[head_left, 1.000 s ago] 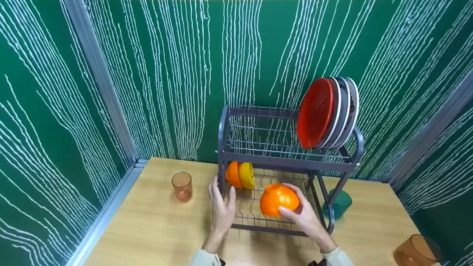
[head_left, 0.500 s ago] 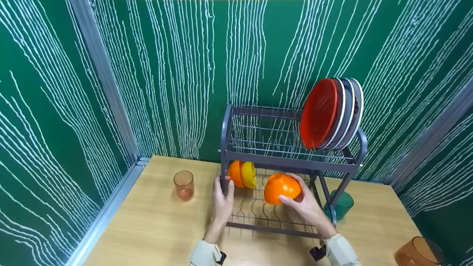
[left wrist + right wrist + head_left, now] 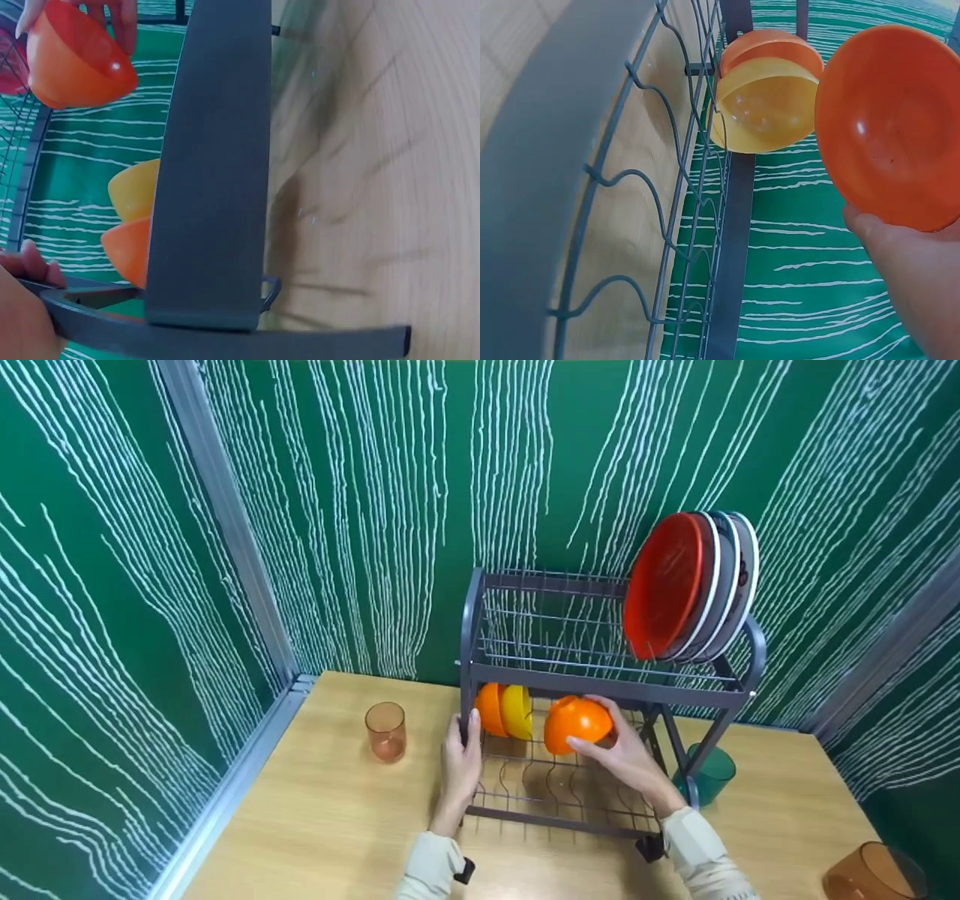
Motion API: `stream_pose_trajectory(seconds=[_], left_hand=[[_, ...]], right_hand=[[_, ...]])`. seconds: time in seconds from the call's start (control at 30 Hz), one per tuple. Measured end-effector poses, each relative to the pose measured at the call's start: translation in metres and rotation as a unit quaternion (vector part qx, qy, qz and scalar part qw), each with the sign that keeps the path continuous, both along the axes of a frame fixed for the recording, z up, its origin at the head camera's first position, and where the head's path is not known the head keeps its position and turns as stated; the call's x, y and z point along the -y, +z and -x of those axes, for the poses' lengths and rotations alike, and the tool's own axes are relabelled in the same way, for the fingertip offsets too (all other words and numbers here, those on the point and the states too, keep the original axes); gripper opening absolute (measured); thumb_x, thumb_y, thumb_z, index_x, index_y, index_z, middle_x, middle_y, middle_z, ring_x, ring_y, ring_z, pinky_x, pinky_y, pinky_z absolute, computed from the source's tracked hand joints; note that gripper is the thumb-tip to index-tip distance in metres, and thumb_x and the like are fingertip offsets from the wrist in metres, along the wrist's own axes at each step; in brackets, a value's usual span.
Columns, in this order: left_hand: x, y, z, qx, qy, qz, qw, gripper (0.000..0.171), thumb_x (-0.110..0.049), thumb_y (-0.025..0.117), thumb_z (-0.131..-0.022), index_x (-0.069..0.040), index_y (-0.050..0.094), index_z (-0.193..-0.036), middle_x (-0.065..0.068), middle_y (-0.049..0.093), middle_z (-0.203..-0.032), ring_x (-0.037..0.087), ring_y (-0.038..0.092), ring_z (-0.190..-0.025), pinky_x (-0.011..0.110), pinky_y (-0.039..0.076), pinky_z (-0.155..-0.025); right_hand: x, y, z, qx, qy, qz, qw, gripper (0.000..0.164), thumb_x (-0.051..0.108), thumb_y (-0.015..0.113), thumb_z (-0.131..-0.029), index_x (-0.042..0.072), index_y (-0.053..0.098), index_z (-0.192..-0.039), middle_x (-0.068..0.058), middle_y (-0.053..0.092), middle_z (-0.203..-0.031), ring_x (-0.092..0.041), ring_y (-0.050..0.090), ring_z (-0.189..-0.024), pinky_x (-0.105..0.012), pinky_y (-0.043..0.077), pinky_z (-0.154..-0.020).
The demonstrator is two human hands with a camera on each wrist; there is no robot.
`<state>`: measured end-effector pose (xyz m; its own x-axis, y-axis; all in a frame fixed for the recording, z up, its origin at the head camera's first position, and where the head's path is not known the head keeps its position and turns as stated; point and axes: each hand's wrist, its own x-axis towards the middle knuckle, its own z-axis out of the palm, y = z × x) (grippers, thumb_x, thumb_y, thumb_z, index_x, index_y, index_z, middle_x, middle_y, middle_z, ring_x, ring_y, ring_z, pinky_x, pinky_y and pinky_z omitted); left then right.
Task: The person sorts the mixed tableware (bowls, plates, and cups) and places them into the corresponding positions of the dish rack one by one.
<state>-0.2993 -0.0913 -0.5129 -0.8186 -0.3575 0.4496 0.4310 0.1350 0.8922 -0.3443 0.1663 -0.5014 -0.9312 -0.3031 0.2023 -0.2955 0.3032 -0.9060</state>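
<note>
Between the thumb and fingers of my right hand [image 3: 626, 754] is an orange bowl [image 3: 576, 725], tilted on its side over the lower tier of the dark dish rack [image 3: 555, 817]. The right wrist view looks into this bowl [image 3: 900, 127]. My left hand [image 3: 459, 757] grips the rack's left front post, thumb on the inner side. At the back left of the lower tier, a yellow bowl [image 3: 517, 711] and another orange bowl [image 3: 490, 709] stand on edge, nested together. The held bowl is to their right, apart from them.
A red plate [image 3: 664, 585] and several white-rimmed plates [image 3: 739, 585] stand upright at the upper tier's right end. An amber glass [image 3: 386, 733] is left of the rack, a green glass [image 3: 712, 775] right of it. Another amber glass [image 3: 870, 874] sits at the front right.
My right hand has moved the orange bowl up and back, deeper over the lower tier. My left hand has closed round the rack's post. The whole scene has shifted slightly right in view.
</note>
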Motion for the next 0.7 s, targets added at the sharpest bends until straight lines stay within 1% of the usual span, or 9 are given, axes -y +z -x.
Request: stream_pose_trajectory(seconds=[0.1,0.2,0.27,0.33,0.43,0.5,0.57,0.6,0.7], left_hand=[[-0.005,0.001,0.003,-0.024,0.047,0.014,0.9985,0.016,-0.011,0.053,-0.097,0.002,0.055,-0.087,0.0,0.036,-0.063,0.011,0.035,-0.057,0.022,0.028,-0.051],[-0.008,-0.001,0.003,-0.035,0.072,0.018,0.9966,0.014,-0.007,0.054,-0.096,0.001,0.055,-0.084,0.003,0.037,-0.063,0.011,0.036,-0.056,0.022,0.028,-0.05],[-0.01,-0.003,0.002,-0.037,0.074,0.016,0.9965,0.014,-0.006,0.054,-0.096,0.001,0.055,-0.084,0.004,0.038,-0.062,0.012,0.036,-0.056,0.022,0.028,-0.05],[-0.01,-0.004,0.002,-0.038,0.07,0.015,0.9967,0.014,-0.006,0.054,-0.096,0.001,0.055,-0.084,0.006,0.039,-0.063,0.012,0.037,-0.056,0.022,0.029,-0.05],[-0.009,-0.006,0.003,-0.04,0.066,0.016,0.9969,0.013,-0.007,0.053,-0.096,0.001,0.055,-0.085,0.005,0.038,-0.063,0.012,0.037,-0.057,0.022,0.029,-0.051],[-0.009,-0.006,0.004,-0.039,0.064,0.014,0.9971,0.013,-0.008,0.053,-0.097,0.0,0.055,-0.086,0.004,0.038,-0.064,0.012,0.037,-0.057,0.022,0.029,-0.051],[-0.009,-0.007,0.005,-0.037,0.064,0.012,0.9972,0.013,-0.008,0.052,-0.097,-0.001,0.054,-0.087,0.003,0.038,-0.064,0.011,0.036,-0.057,0.023,0.03,-0.05],[-0.008,-0.007,0.005,-0.035,0.063,0.011,0.9973,0.013,-0.009,0.052,-0.097,-0.001,0.054,-0.087,0.002,0.038,-0.065,0.011,0.037,-0.058,0.023,0.03,-0.05],[-0.01,-0.009,0.005,-0.029,0.06,0.01,0.9978,0.014,-0.011,0.051,-0.098,0.0,0.055,-0.089,0.001,0.038,-0.066,0.01,0.037,-0.058,0.024,0.031,-0.051]], right_hand=[[0.001,-0.004,0.011,-0.009,-0.002,-0.009,1.0,0.072,0.036,0.073,-0.082,0.029,0.031,-0.14,0.003,0.045,-0.133,-0.023,0.051,-0.112,-0.05,0.041,-0.099],[0.005,-0.009,0.017,-0.01,0.003,-0.007,1.0,0.073,0.037,0.074,-0.081,0.03,0.031,-0.14,0.004,0.046,-0.133,-0.022,0.052,-0.112,-0.05,0.04,-0.1],[0.007,-0.012,0.02,-0.006,0.005,-0.003,1.0,0.073,0.035,0.074,-0.081,0.032,0.031,-0.14,0.005,0.045,-0.134,-0.021,0.051,-0.113,-0.05,0.04,-0.1],[0.012,-0.008,0.019,-0.005,0.01,0.002,1.0,0.074,0.031,0.074,-0.082,0.032,0.03,-0.141,0.004,0.044,-0.136,-0.021,0.05,-0.114,-0.051,0.04,-0.1],[0.016,-0.011,0.027,-0.014,0.022,0.003,1.0,0.08,0.032,0.076,-0.08,0.036,0.026,-0.143,0.008,0.039,-0.139,-0.02,0.049,-0.116,-0.049,0.04,-0.1],[0.018,-0.012,0.033,-0.03,0.039,0.005,0.999,0.084,0.032,0.077,-0.079,0.038,0.024,-0.145,0.009,0.036,-0.141,-0.019,0.048,-0.117,-0.047,0.04,-0.101],[0.019,-0.02,0.044,-0.045,0.048,0.007,0.998,0.087,0.034,0.078,-0.078,0.041,0.023,-0.145,0.011,0.035,-0.142,-0.019,0.048,-0.117,-0.045,0.041,-0.101],[0.02,-0.021,0.047,-0.05,0.053,0.006,0.997,0.088,0.034,0.078,-0.078,0.041,0.022,-0.145,0.012,0.034,-0.142,-0.019,0.048,-0.118,-0.045,0.041,-0.101],[0.021,-0.022,0.05,-0.056,0.049,0.001,0.997,0.091,0.033,0.079,-0.076,0.041,0.022,-0.146,0.011,0.033,-0.143,-0.019,0.047,-0.117,-0.047,0.04,-0.101]])
